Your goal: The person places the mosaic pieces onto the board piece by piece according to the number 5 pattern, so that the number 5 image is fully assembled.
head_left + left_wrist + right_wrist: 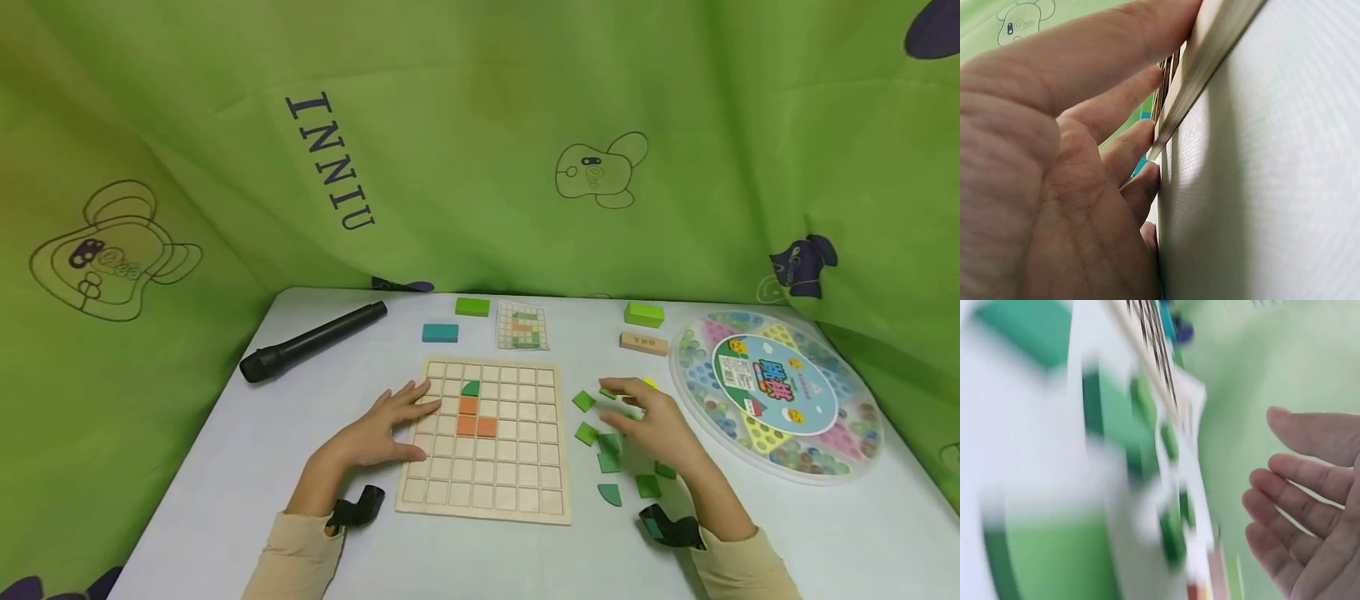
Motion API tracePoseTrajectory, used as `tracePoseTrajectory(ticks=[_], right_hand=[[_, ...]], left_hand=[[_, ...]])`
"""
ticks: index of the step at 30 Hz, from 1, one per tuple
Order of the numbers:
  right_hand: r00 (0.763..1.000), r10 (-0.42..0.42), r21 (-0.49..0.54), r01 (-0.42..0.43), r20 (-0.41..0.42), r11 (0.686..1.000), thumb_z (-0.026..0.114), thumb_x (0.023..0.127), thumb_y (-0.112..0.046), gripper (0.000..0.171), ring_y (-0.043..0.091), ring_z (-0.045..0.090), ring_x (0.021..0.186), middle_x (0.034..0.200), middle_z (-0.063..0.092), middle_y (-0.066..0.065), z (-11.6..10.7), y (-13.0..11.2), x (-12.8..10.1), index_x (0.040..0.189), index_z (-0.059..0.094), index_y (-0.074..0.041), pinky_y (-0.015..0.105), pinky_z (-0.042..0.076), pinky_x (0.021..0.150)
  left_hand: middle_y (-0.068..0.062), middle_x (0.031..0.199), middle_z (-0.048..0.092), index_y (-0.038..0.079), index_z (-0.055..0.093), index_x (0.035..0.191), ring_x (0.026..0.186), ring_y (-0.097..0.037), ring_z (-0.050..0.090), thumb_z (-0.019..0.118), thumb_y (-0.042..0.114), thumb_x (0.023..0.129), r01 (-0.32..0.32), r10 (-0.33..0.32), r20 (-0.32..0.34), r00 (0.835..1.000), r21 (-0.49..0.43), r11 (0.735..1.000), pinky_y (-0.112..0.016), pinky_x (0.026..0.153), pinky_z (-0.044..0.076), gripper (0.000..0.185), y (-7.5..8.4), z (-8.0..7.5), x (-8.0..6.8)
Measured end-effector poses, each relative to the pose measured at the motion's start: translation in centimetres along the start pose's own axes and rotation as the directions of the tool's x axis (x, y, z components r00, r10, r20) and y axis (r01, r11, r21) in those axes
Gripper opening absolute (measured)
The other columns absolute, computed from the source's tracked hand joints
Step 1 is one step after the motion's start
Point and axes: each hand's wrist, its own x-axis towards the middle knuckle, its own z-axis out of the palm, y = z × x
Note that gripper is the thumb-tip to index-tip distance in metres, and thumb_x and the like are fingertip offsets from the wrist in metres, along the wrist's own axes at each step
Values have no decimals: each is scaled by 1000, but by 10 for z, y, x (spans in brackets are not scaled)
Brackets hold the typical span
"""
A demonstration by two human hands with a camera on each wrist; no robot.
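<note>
A square wooden grid board (442,493) lies in the middle of the table. Set in its cells are orange squares (486,427) and one green quarter-circle (471,388). My left hand (378,429) rests at the board's left edge, fingers spread and fingertips touching the rim. In the left wrist view the thumb and fingers (1132,147) meet the board's side (1210,53). My right hand (656,421) hovers right of the board over scattered green pieces (587,433). Seen from the right wrist, its fingers (1297,506) are loosely extended with nothing between them.
Behind the board lie a pattern card (522,325), a teal block (440,333), a green block (472,307) and a black microphone (315,340). At the right are another green block (644,314), a wooden block (643,343) and a round marble game box (776,396). Green cloth hangs behind.
</note>
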Motion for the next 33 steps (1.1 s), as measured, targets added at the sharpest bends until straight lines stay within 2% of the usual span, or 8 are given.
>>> tracePoseTrajectory(ticks=[3,7,9,14,21,27,30,33], right_hand=[[995,88,-46,-90,-38,995,67,89,-23,47,43,56,113,126,59,22,-18,21,-8,129,55,-1,57,48,91],[981,194,-71,-195,-25,978,65,90,-24,48,46,55,113,126,58,25,-30,39,-13,130,54,1,55,49,90],[976,215,-74,-216,-20,974,66,90,-23,48,46,56,111,124,59,26,-32,45,-14,129,55,2,54,50,89],[980,197,-114,-200,-36,973,67,87,-14,41,43,60,105,119,60,28,-30,53,-17,123,58,4,53,51,85],[987,120,-259,-144,-104,955,68,83,-4,27,38,59,93,106,62,25,-25,57,-15,109,67,4,53,41,81],[988,108,-196,-128,-110,972,70,82,-6,27,35,63,89,101,65,19,-22,50,-13,108,66,0,63,34,92],[992,83,-126,-95,-97,988,70,84,-7,27,30,64,90,102,66,13,-16,40,-13,110,66,-3,55,43,95],[996,25,-69,-31,-88,997,70,84,-6,26,22,63,91,103,65,7,-8,28,-13,110,67,-6,36,56,79]], left_hand=[[-8,159,18,18,44,143,147,-34,6,76,37,77,3,-3,0,1000,-2,1000,-57,116,0,76,-1,0,0],[-6,159,17,20,43,144,147,-33,4,76,37,77,15,-15,0,1000,-9,1000,-56,117,0,77,-2,1,-2],[-7,159,17,19,43,144,147,-34,5,76,37,77,11,-11,-4,1000,-12,1000,-56,117,-1,77,-2,1,-2],[-8,159,18,18,43,144,147,-35,5,75,37,77,-4,4,-4,1000,-12,1000,-57,116,-1,76,-2,0,-1],[-8,159,17,18,42,144,147,-35,5,75,37,78,-5,5,2,1000,-10,1000,-57,116,-1,76,-1,-1,0],[-10,158,18,16,44,143,147,-36,4,75,36,78,-3,3,-1,1000,-40,999,-58,116,-2,76,0,-1,0],[-10,159,17,16,43,143,147,-36,4,75,37,78,-2,2,5,1000,-39,999,-58,116,-2,76,0,-1,1],[-9,159,17,16,43,144,147,-35,4,75,38,78,1,0,9,1000,-33,999,-57,116,-2,76,0,-1,1]])
